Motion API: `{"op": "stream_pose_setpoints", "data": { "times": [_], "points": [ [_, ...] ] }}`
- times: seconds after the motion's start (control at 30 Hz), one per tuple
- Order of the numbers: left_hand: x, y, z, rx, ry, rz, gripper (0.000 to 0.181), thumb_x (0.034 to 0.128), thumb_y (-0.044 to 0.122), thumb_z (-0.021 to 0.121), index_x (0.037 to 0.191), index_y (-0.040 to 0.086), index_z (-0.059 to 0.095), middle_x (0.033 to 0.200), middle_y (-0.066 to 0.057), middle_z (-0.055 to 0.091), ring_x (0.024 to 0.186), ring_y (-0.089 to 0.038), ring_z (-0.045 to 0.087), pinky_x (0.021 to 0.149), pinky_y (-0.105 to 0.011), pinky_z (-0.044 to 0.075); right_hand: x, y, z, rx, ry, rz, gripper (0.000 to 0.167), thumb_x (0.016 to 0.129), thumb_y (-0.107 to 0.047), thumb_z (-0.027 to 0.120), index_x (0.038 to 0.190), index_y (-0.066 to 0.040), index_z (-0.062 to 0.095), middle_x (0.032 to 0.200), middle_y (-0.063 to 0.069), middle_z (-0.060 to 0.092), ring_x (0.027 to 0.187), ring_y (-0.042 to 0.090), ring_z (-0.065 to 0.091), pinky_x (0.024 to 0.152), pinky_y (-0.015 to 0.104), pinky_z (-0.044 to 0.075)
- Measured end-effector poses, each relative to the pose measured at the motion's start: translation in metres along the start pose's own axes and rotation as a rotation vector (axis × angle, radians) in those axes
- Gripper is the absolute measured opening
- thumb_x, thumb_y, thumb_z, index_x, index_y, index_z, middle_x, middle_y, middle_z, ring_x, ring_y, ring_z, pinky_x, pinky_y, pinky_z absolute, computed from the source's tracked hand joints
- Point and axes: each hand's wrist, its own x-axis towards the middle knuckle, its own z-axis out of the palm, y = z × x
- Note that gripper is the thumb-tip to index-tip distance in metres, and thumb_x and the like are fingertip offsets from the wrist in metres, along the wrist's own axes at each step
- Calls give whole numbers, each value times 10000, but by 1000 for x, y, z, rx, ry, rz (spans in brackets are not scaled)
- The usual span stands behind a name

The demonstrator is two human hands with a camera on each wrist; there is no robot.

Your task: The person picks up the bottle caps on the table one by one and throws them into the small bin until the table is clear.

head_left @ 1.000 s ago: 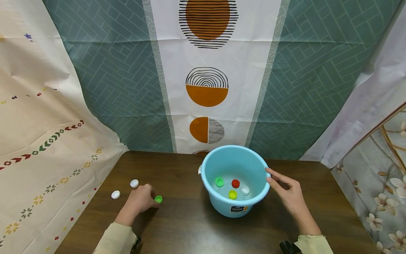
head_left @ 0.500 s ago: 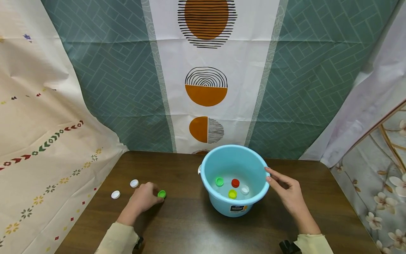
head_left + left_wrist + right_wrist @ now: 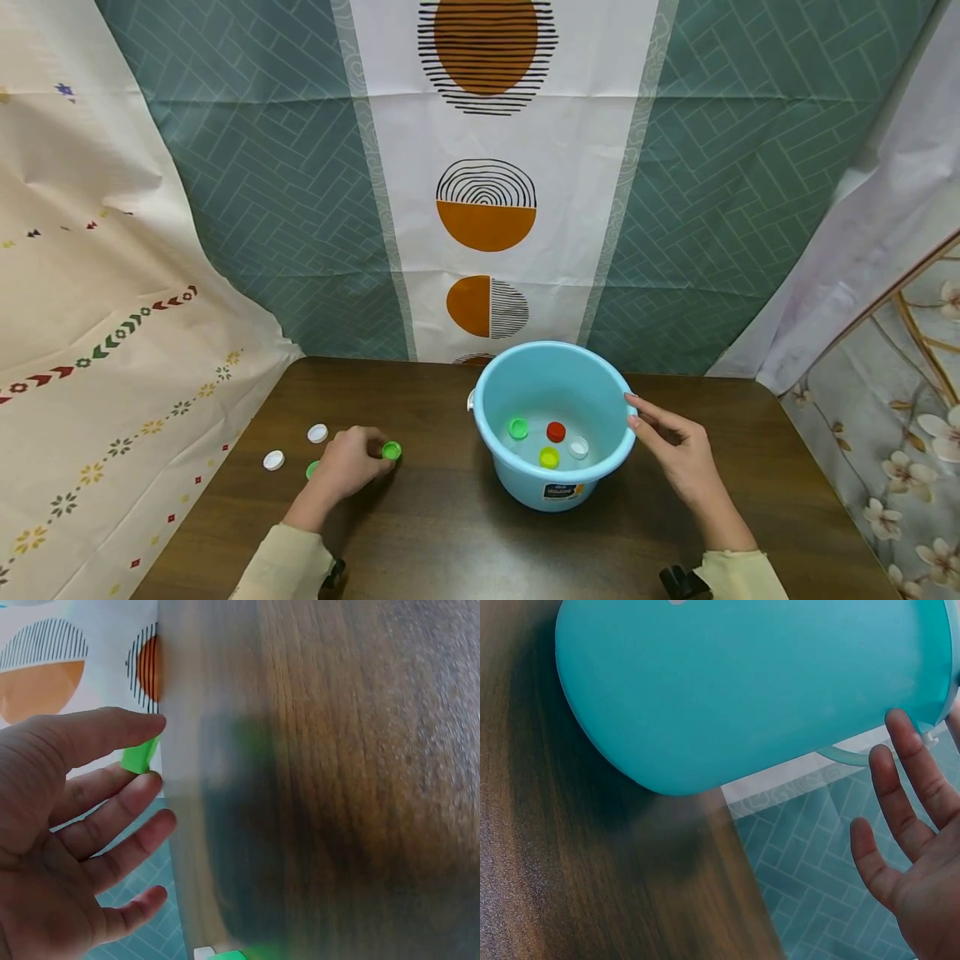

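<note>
Eight round caps (image 3: 391,451), one bucket (image 3: 551,387), two hands (image 3: 347,463)

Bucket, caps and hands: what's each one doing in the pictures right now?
Blue bucket: upright, top open, on the table.
Left hand: pinching a cap.
Right hand: holding the bucket's edge.
Held green cap: lifted off the table.
Other green cap: on the table, partly hidden.
Nearer white cap, farther white cap: on the table.
Red cap, yellow cap, pale cap, third green cap: inside the bucket.
</note>
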Motion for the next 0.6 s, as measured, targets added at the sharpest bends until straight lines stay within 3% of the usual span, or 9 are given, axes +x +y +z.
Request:
{"op": "stream_pose_setpoints", "data": {
  "times": [0.33,0.6],
  "points": [
    [3,5,2,-146,86,-8,226,712,211,789,915,193,692,796,39,672,755,-89,606,632,-258,480,0,-1,0,2,-3,-13,364,903,-128,608,1266,-103,595,1244,-19,632,1048,33,630,815,175,517],
    [6,16,0,-199,186,73,253,708,197,782,943,198,689,808,38,664,731,-104,608,628,-257,472,0,0,0,-4,1,-6,363,901,-138,612,1263,-111,599,1237,-23,636,1034,35,635,805,181,521]
  ]
}}
